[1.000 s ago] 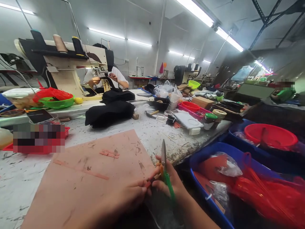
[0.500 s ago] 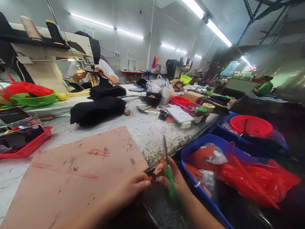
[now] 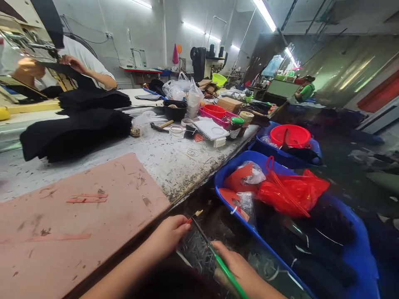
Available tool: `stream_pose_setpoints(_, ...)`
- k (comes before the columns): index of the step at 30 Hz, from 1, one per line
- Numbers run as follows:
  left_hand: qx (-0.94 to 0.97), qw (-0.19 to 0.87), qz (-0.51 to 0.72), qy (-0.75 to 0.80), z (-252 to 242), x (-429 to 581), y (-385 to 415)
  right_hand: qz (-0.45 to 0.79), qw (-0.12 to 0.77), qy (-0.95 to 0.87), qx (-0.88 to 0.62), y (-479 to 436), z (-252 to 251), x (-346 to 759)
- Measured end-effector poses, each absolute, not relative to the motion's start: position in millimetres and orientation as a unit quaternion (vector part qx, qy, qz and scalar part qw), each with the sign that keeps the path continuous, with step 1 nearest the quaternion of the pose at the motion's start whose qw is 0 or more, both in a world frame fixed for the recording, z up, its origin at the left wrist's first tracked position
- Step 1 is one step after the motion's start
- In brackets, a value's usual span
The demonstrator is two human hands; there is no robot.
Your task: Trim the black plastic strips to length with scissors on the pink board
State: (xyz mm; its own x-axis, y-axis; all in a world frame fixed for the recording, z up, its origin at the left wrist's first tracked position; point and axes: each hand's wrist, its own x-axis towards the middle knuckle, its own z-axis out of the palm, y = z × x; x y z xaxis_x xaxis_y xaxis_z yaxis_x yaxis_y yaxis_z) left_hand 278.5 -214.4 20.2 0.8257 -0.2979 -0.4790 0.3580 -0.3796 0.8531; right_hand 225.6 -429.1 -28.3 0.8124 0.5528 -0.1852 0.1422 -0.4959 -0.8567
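Observation:
My left hand is closed in a pinch on a small orange-red strip, just past the edge of the worktable. A short pale tan bit shows at the strip's far end; whether it is joined to the strip I cannot tell. Green-handled scissors are gripped in my right hand, their blades pointing up and left at the strip, the tips touching or very near it. Flat on the table lies a pinkish board with several cut orange-pink strips on it.
Stacked black fabric pieces lie left on the worktable. A hammer, a black bowl and a notebook sit farther back. A blue tub with red bags stands right. A co-worker's hands work at a sewing machine.
The view has swung right. My hands have moved away from the board's corner, over the floor beside the table. The scissors have tipped from near upright to slanting toward the strip.

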Motion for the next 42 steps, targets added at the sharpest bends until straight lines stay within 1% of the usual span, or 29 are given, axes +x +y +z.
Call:
stream_pose_setpoints(5,0.77,0.545,-0.332,0.003,22,281,-226,0.233,0.445,-0.193,-0.843,-432,-29,228)
stream_pose_setpoints(12,0.764,0.537,-0.357,0.006,19,282,-239,0.201,0.424,-0.162,-0.868,-438,-33,221)
stream_pose_setpoints(20,0.763,0.531,-0.369,0.027,10,283,-246,0.193,0.456,-0.124,-0.86,-442,-51,215)
stream_pose_setpoints(27,0.769,0.524,-0.364,0.041,5,282,-242,0.188,0.519,-0.067,-0.831,-434,-44,211)
stream_pose_setpoints(33,0.767,0.531,-0.358,0.033,7,280,-238,0.19,0.554,-0.051,-0.809,-432,-42,227)
stream_pose_setpoints(35,0.767,0.537,-0.352,0.024,9,277,-236,0.176,0.585,-0.052,-0.79,-427,-36,236)
stream_pose_setpoints(40,0.794,0.53,-0.297,-0.028,17,269,-229,0.094,0.686,-0.061,-0.719,-402,-14,255)
stream_pose_setpoints(42,0.803,0.524,-0.28,-0.048,21,267,-227,0.079,0.708,-0.087,-0.696,-392,-6,259)
